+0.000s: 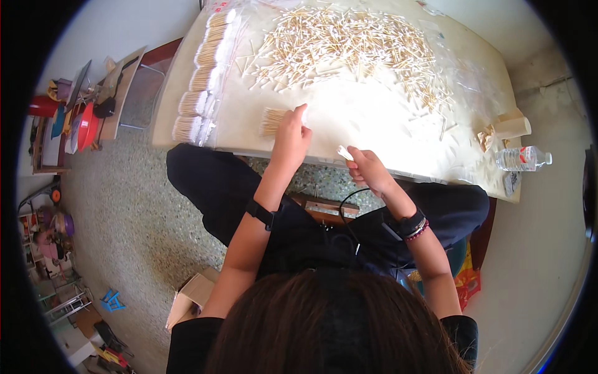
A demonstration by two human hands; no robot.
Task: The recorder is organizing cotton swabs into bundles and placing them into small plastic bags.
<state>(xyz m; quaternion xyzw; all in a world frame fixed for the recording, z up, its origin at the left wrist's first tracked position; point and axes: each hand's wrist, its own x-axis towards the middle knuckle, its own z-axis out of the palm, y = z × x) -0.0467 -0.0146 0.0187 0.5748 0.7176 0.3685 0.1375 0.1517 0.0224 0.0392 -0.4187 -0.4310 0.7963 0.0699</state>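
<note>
A flat bunch of cotton swabs (pixel 271 122) lies near the table's front edge, its wooden sticks fanned out to the left. Over this bunch lies my left hand (pixel 291 134), fingers curled and closed on it at the white-tipped side. Some of its fingertips are hidden behind the hand. To the right, just off the table edge, my right hand (pixel 370 169) pinches a small bundle of cotton swabs (pixel 344 152) with the white heads facing up and left. A large loose heap of cotton swabs (pixel 349 47) spreads over the far part of the table.
Packed bunches of swabs (pixel 202 78) form a column along the table's left side, beside clear plastic film. At the right edge stand a plastic bottle (pixel 520 159) and a paper cup (pixel 512 124). A cardboard box (pixel 189 298) sits on the floor at left.
</note>
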